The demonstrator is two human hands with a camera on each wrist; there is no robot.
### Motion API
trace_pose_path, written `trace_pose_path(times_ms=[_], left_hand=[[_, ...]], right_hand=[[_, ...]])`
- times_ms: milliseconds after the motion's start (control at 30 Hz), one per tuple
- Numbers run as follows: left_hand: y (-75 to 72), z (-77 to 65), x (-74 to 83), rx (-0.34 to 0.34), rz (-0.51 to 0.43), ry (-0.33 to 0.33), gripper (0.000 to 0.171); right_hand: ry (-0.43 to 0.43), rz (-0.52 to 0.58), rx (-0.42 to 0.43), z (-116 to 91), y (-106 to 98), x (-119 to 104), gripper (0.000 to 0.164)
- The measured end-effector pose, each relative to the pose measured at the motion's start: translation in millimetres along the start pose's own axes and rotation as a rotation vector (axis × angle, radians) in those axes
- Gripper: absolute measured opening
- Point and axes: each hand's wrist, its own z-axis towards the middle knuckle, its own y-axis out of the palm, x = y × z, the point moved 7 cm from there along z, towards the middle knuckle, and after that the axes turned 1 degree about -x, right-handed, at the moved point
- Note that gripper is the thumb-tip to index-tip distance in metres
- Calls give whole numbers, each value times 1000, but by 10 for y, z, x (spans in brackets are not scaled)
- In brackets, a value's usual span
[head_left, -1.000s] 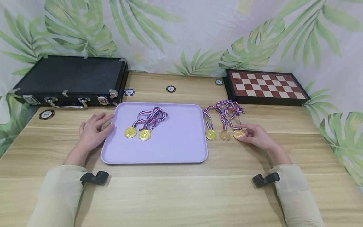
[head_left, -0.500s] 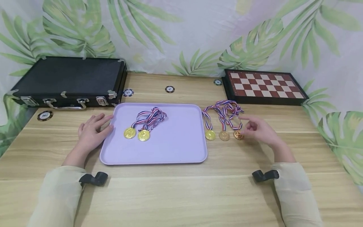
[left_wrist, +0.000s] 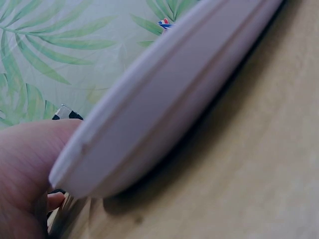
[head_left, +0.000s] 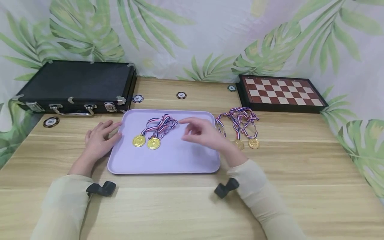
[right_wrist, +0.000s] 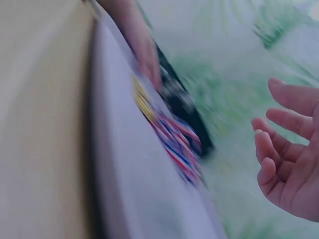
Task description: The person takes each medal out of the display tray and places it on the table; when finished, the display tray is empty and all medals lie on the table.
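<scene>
Two gold medals [head_left: 154, 143] with striped red, white and blue ribbons [head_left: 165, 125] lie on the left half of a lilac tray [head_left: 177, 163]. My left hand [head_left: 100, 138] rests at the tray's left rim, fingers spread loosely; in the left wrist view the tray's side [left_wrist: 149, 114] fills the middle. Above the tray's right half hovers my right hand [head_left: 207, 135], relaxed, with nothing in its fingers, index finger pointing toward the ribbons. Right of the tray, a bronze-coloured medal [head_left: 253, 143] and another beside it [head_left: 239, 144] lie on the table, the latter partly hidden by my right wrist.
A black case [head_left: 75, 81] with metal latches stands at the back left. At the back right is a red-and-white checkered board [head_left: 282, 91]. Several poker chips lie about, such as one [head_left: 181, 95] behind the tray and another [head_left: 51, 122] before the case.
My right hand has let go of the rightmost medal and swung left, over the tray. That medal stays on the table. My left hand keeps its place at the tray's rim.
</scene>
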Motion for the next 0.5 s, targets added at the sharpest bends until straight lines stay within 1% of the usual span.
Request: trace_pose_path(times_ms=[100, 167, 267, 367, 500], left_hand=[[18, 2, 5, -7, -2, -4, 46], [24, 4, 7, -9, -1, -5, 46], [10, 3, 6, -4, 2, -6, 46], [-2, 1, 2, 0, 6, -3, 46], [-8, -1, -5, 1, 12, -4, 45]], right_hand=[[29, -8, -20, 155, 292, 19, 40], [64, -25, -14, 235, 450, 69, 39], [125, -83, 2, 335, 650, 176, 39], [190, -215, 17, 403, 798, 280, 41], [265, -425, 37, 442, 908, 337, 47]])
